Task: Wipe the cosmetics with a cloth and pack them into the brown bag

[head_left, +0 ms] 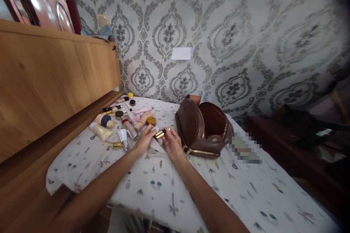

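Between my hands is a small gold-and-black lipstick tube [160, 134]. My left hand [144, 141] grips its left end, with a white tissue [156, 146] hanging below the fingers. The fingertips of my right hand [174, 145] pinch the tube's other end. Just right of my right hand stands a brown makeup bag [191, 123], its zipped top gaping. Close beyond my left hand lie a jar with a golden lid [151, 120], a beige tube [142, 122] and a clear lip gloss tube [129, 128]. A white-handled brush [123, 138] rests left of my left wrist.
Several more cosmetics lie at the left, among them a cream tube [101, 131], a blue-banded bottle [105, 121] and a yellow-capped jar [130, 95]. A patterned cloth [153, 189] covers the table. A wooden cabinet [60, 69] borders the left side; a patterned wall [202, 36] stands behind.
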A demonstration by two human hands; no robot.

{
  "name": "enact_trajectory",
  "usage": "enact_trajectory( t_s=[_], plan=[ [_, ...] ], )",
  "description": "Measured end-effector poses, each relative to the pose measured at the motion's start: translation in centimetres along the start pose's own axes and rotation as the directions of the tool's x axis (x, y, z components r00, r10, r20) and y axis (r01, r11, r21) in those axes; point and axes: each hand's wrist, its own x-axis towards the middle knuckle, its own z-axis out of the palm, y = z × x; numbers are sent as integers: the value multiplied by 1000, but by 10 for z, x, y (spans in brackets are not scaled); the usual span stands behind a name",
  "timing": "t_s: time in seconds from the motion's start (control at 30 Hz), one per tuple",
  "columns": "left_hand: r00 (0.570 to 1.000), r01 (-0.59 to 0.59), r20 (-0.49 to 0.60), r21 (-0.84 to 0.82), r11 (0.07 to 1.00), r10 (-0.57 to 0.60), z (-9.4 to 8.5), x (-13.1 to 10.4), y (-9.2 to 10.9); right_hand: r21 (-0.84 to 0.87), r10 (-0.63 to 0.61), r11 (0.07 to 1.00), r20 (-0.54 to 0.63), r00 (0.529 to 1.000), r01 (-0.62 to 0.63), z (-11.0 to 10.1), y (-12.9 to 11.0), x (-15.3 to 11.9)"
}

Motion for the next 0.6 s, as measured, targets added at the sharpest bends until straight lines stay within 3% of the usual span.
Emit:
enact_trajectory(
  t_s=[0.13,0.27,0.47,0.6],
  plan=[
    [996,82,50,-135,987,-76,0,-4,10,14,-26,1000,-32,999,27,-3,-1,3],
    [993,97,85,-161,982,-84,-1,-6,17,20,-57,998,-59,997,59,-6,-4,4],
    [987,62,146,14,998,-63,-9,-4,9,4,-73,997,-64,995,73,-6,-3,5],
    [994,-26,112,117,993,12,-15,-2,5,-33,-32,999,-16,999,31,-1,-2,2]
  ],
)
